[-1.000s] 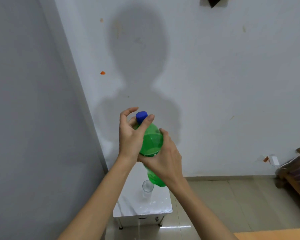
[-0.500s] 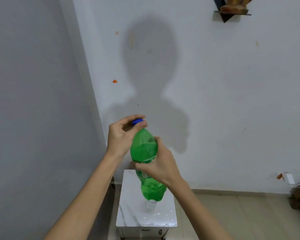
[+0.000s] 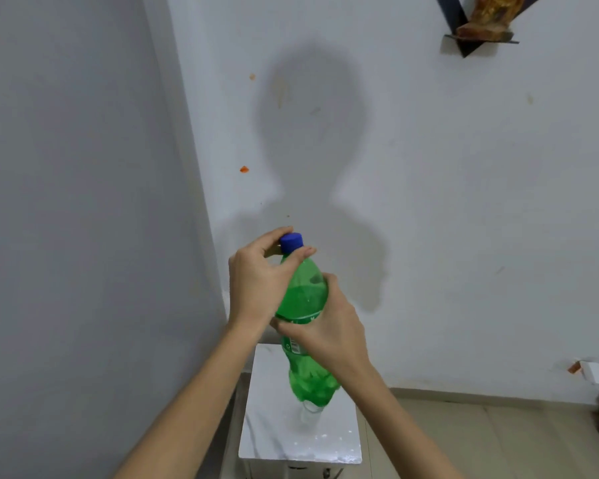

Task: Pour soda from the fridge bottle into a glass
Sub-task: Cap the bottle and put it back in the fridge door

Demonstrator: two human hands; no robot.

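Note:
A green soda bottle (image 3: 303, 305) with a blue cap (image 3: 291, 242) is held upright in the air in front of me. My right hand (image 3: 329, 328) wraps its middle, over the label. My left hand (image 3: 258, 278) sits at the neck, with thumb and fingers pinched around the blue cap. Below the bottle's base a clear empty glass (image 3: 310, 412) stands on a small white table (image 3: 274, 433); the bottle hides the glass's rim.
The small white table stands in a corner between a grey surface (image 3: 83, 236) on the left and a white wall (image 3: 464, 202) behind. A dark wall shelf (image 3: 478, 39) hangs at the upper right. Tiled floor (image 3: 481, 440) lies to the right.
The view has shifted, so bottle and hands sit lower against the wall. My left hand's fingers have closed further around the blue cap. My right hand's grip holds.

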